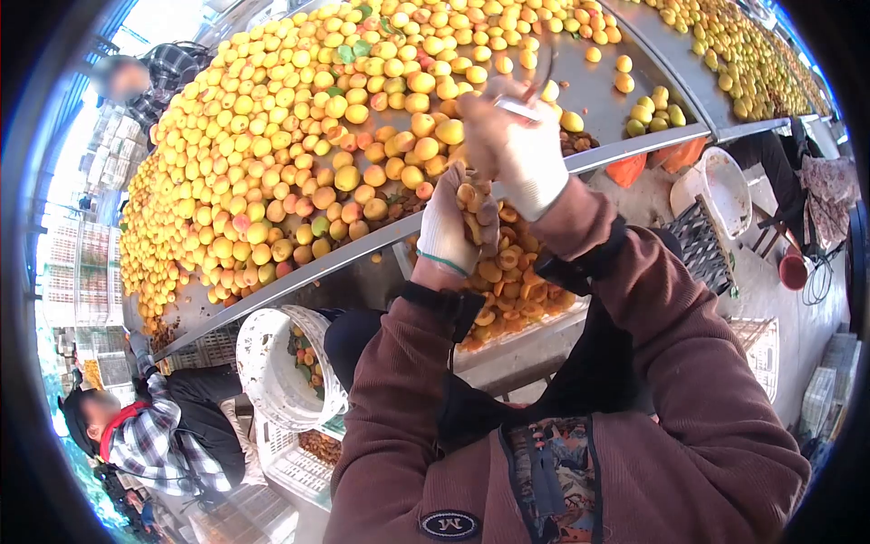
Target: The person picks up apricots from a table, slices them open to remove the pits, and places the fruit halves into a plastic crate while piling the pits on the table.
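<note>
My left hand (453, 219), in a white glove with stained fingers, is closed at the table's near edge; what lies inside its curled fingers is hidden. Just above and to the right, my right hand (515, 150), gloved too, grips a slim curved metal tool (547, 68) that points away from me. Yellow-orange apricots (299, 136) cover the metal table (580, 77) in front of both hands. Beneath my hands, a crate (544, 325) between my knees is heaped with opened apricot halves (512, 272).
A white bucket (272, 363) with fruit inside stands left of my knee, above a white crate (294, 462). People sit at left (172, 435) and far left (168, 77). Greener apricots (654, 113) sit by a metal divider (666, 63). At right are a white tub (716, 190) and a red pot (794, 270).
</note>
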`<state>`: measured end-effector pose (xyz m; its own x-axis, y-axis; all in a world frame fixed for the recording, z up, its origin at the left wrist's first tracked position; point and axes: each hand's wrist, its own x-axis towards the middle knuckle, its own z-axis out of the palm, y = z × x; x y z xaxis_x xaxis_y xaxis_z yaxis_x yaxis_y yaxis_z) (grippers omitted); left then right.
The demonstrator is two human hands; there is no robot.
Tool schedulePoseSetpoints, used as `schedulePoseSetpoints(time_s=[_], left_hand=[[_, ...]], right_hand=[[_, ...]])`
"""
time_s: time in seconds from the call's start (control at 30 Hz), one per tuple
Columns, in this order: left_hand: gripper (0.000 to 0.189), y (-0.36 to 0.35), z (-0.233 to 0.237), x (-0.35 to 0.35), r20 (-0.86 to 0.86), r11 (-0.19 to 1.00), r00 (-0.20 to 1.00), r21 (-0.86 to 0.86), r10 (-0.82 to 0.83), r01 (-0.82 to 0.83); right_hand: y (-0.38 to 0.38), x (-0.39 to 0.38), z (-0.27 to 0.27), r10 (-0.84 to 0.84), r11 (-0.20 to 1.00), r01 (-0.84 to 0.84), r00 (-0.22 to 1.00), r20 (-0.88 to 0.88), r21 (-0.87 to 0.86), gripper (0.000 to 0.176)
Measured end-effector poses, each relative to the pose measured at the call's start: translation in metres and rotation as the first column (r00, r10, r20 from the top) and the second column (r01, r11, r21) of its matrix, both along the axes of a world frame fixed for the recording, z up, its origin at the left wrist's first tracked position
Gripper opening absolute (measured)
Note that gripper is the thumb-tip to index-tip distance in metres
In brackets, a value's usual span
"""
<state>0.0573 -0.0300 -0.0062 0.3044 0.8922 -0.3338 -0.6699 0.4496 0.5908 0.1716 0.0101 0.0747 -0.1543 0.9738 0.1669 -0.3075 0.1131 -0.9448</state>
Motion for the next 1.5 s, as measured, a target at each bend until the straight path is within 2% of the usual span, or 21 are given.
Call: schedulePoseSetpoints(time_s=[0.03, 0.1, 0.2, 0.27, 0.4, 0.43, 0.53, 0.6, 0.67, 0.7, 0.73, 0.83, 0.97, 1.03, 1.07, 1.13, 1.2, 1.27, 1.3, 1.4, 1.5], left_hand=[[0.047, -0.001, 0.001, -0.002, -0.008, 0.999, 1.0, -0.031, 0.028, -0.029], [0.047, -0.005, 0.008, -0.005, -0.071, 0.997, 0.995, -0.009, 0.075, -0.076], [0.044, -0.006, 0.007, -0.007, -0.19, 0.988, 0.969, 0.004, 0.155, -0.157], [0.039, -0.004, 0.001, -0.008, -0.133, 0.946, 0.943, -0.073, 0.305, -0.316], [0.032, -0.005, -0.014, -0.015, -0.128, 0.977, 0.973, -0.068, 0.192, -0.202], [0.031, -0.003, -0.006, -0.011, -0.172, 0.95, 0.965, -0.211, 0.196, -0.231], [0.028, -0.013, -0.001, -0.022, -0.203, 0.982, 0.975, -0.148, 0.085, -0.116], [0.034, -0.022, -0.005, -0.016, -0.244, 0.992, 0.965, -0.056, 0.095, -0.112], [0.037, -0.023, -0.021, -0.017, -0.759, 0.91, 0.637, 0.35, 0.136, 0.222], [0.039, -0.021, -0.03, -0.023, -0.89, 0.833, 0.429, 0.349, 0.151, 0.43], [0.039, -0.022, -0.032, -0.021, -0.89, 0.834, 0.43, 0.35, 0.153, 0.427], [0.044, -0.03, -0.021, -0.01, -0.995, 0.904, 0.041, 0.096, 0.087, 0.416], [0.046, -0.029, -0.008, -0.01, -0.996, 0.914, 0.07, 0.079, 0.056, 0.397], [0.038, -0.023, -0.007, -0.013, -0.933, 0.937, 0.357, 0.155, 0.035, 0.312], [0.038, -0.022, -0.005, -0.015, -0.934, 0.938, 0.356, 0.154, 0.035, 0.311], [0.036, -0.02, 0.006, -0.019, -0.751, 0.968, 0.654, 0.219, 0.089, 0.12], [0.037, -0.014, -0.006, -0.026, -0.718, 0.96, 0.678, 0.275, 0.161, 0.062], [0.04, -0.008, -0.014, -0.035, -0.308, 0.98, 0.934, 0.136, 0.18, -0.144], [0.042, -0.009, -0.003, -0.035, -0.185, 0.978, 0.964, 0.121, 0.19, -0.169], [0.041, -0.008, 0.014, -0.027, 0.007, 0.926, 0.969, 0.295, 0.246, -0.237], [0.042, -0.007, 0.02, -0.03, -0.081, 0.896, 0.959, 0.386, 0.27, -0.219]], right_hand=[[0.007, 0.01, 0.005, 0.074, 0.997, -0.074, 0.997, -0.008, 0.008, 0.023], [0.009, 0.008, -0.011, -0.059, 0.99, -0.001, 0.903, 0.426, 0.141, 0.027], [-0.005, 0.011, -0.033, -0.09, 0.884, -0.343, 0.542, 0.836, 0.317, 0.03], [-0.01, 0.012, -0.053, -0.176, 0.783, -0.417, 0.563, 0.807, 0.462, 0.026], [-0.014, 0.014, -0.058, -0.141, 0.734, -0.483, 0.579, 0.803, 0.477, 0.026], [-0.015, 0.013, -0.059, -0.096, 0.788, -0.438, 0.606, 0.79, 0.432, 0.024], [-0.013, 0.01, -0.054, -0.035, 0.886, -0.308, 0.701, 0.713, 0.346, 0.021], [0.011, 0.01, -0.049, -0.177, 0.971, 0.001, 0.672, 0.719, 0.238, 0.031], [0.046, 0.022, -0.055, -0.346, 0.924, 0.035, 0.508, 0.789, 0.382, 0.033], [0.059, 0.029, -0.057, -0.335, 0.932, 0.03, 0.449, 0.829, 0.361, 0.034], [0.067, 0.035, -0.056, -0.322, 0.941, 0.026, 0.387, 0.864, 0.339, 0.035], [0.087, 0.039, -0.075, -0.353, 0.922, -0.038, 0.325, 0.877, 0.386, 0.033], [0.092, 0.018, -0.083, -0.394, 0.891, -0.146, 0.222, 0.892, 0.43, 0.027], [0.095, 0.01, -0.094, -0.385, 0.891, -0.211, 0.121, 0.915, 0.403, 0.025], [0.097, 0.01, -0.098, -0.384, 0.891, -0.211, 0.123, 0.915, 0.402, 0.025], [0.099, 0.013, -0.099, -0.334, 0.903, -0.22, 0.184, 0.925, 0.369, 0.033], [0.086, 0.011, -0.077, -0.238, 0.947, -0.137, 0.311, 0.92, 0.291, 0.039], [0.06, 0.01, -0.048, -0.088, 0.976, -0.119, 0.547, 0.833, 0.182, 0.041], [0.051, 0.011, -0.049, 0.018, 0.975, -0.173, 0.69, 0.724, 0.141, 0.047], [0.02, 0.002, -0.06, 0.172, 0.95, -0.291, 0.784, 0.597, 0.109, 0.044], [0.002, 0.003, -0.046, 0.297, 0.937, -0.346, 0.865, 0.405, 0.053, 0.032]])
